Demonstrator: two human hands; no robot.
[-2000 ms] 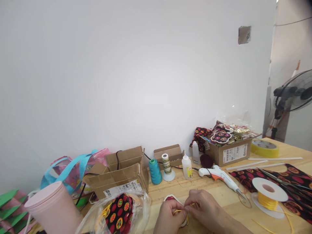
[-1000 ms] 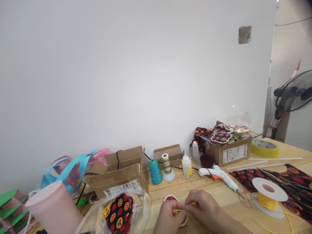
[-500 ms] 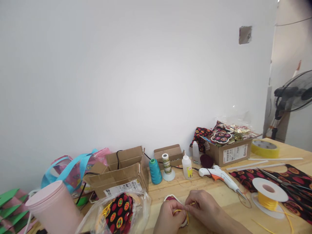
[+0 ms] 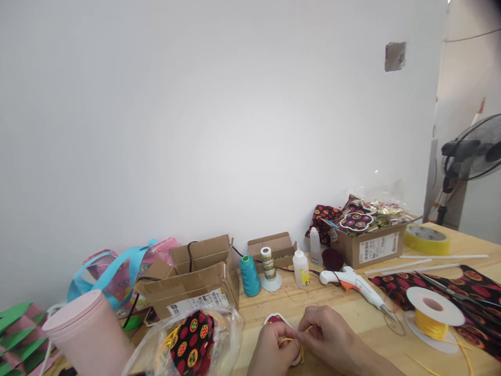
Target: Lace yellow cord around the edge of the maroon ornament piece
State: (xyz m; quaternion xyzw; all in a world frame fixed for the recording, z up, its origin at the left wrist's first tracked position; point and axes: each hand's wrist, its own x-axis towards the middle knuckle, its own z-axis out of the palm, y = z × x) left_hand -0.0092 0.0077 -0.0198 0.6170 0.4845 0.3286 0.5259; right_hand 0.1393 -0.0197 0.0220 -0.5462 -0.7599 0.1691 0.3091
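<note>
At the near edge of the table, my left hand is closed on a yellow cord, with its fingers over a small patterned fabric piece edged in white. Most of that piece is hidden under the fingers. My right hand pinches the same cord close by, and the fingertips of both hands nearly meet. Off to the right stands a white spool wound with yellow cord, a loose end trailing from it.
Behind the hands stand a teal thread cone, a glue bottle and a glue gun. Scissors lie on patterned fabric at right. Left are a plastic bag, a cardboard box and a pink canister.
Both hands keep their grip on the cord and have barely moved. The whole view has shifted very slightly.
</note>
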